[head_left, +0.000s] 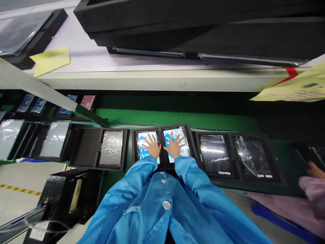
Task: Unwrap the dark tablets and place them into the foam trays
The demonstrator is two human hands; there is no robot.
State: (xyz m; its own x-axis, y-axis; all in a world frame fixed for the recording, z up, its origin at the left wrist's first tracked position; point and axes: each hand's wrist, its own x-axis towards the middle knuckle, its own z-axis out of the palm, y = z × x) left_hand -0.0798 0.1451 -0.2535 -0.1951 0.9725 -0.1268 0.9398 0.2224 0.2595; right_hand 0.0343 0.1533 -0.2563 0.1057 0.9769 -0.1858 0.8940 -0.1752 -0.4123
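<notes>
Two lit tablets in clear film lie side by side in a black foam tray (161, 142) in front of me. My left hand (152, 146) is spread flat over the screen of the left tablet (142, 139). On the right tablet (186, 151), my right hand (174, 145) rests with its fingers fanned out. Both screens show blue pictures with small icons, partly covered by my palms. Neither hand grips anything.
To the right, another foam tray (231, 152) holds two dark, film-wrapped tablets. A tray (85, 145) at left has one pale tablet. A shelf edge (152, 81) with stacked black foam (203, 30) crosses above; a slanted post (58, 95) stands left. A person's hand (316, 170) shows far right.
</notes>
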